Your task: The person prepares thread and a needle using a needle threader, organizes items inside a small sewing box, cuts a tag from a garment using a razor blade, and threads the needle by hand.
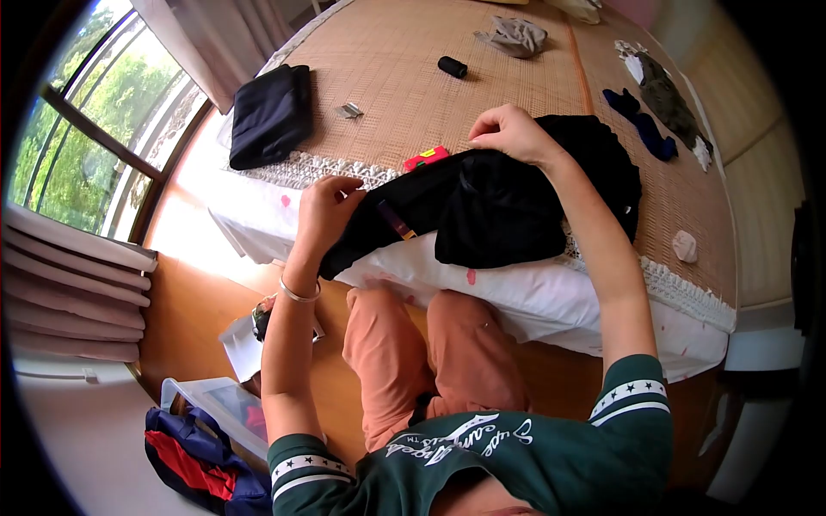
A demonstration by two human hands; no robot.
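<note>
A black garment (508, 206) lies bunched at the near edge of the bed, one long part stretching left. My left hand (327, 211) is at that part's left end, thumb and fingers closed on the black fabric. Farther right, my right hand (512, 136) pinches the garment's upper edge, thumb and forefinger together. A dark tube with a gold end (397, 221) rests on the garment between my hands. Just beyond the garment sits a red and yellow item (426, 157).
On the woven bed mat (387, 69) are a folded dark cloth (271, 116), a black roll (453, 67), a beige cloth (514, 37) and navy cloth (641, 125). A clear bin (219, 404) and navy-red bag (206, 456) stand on the floor, lower left.
</note>
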